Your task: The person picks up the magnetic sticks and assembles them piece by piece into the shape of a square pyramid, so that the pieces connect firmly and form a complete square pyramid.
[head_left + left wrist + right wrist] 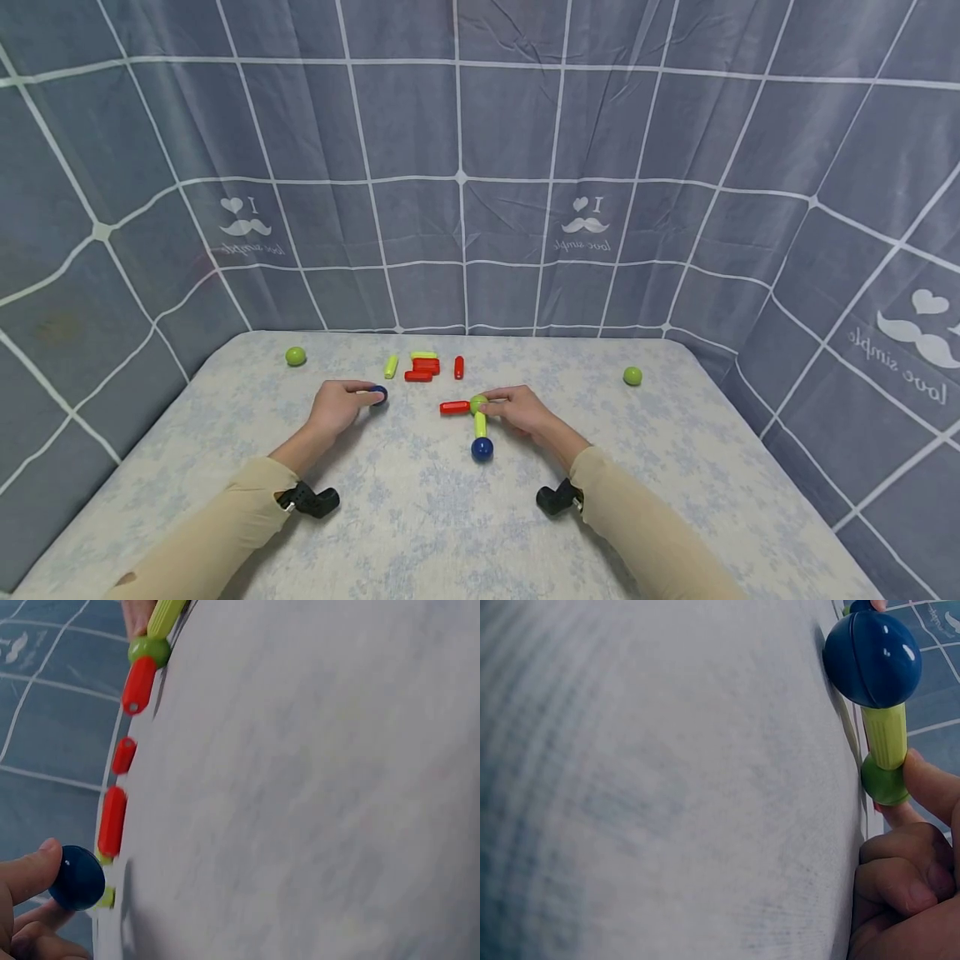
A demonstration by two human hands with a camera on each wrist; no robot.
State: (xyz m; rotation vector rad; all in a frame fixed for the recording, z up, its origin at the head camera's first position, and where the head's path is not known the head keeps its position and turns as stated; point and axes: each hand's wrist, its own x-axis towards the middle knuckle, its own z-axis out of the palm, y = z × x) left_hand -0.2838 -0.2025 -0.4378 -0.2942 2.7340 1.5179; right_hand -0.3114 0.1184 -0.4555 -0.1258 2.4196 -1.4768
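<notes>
My left hand pinches a dark blue ball between thumb and fingers, at the left of the loose rods. With thumb and finger, my right hand holds a green ball that joins two rods. A red rod points left from that ball. The yellow-green rod runs from it toward the near side and ends in a larger-looking blue ball. In the left wrist view the red rod's free end shows a small pale round spot.
Behind the hands lie several red rods, with yellow-green rods beside them. Single green balls sit apart, one at the far left and one at the right. A grey checked curtain hangs behind the patterned tabletop.
</notes>
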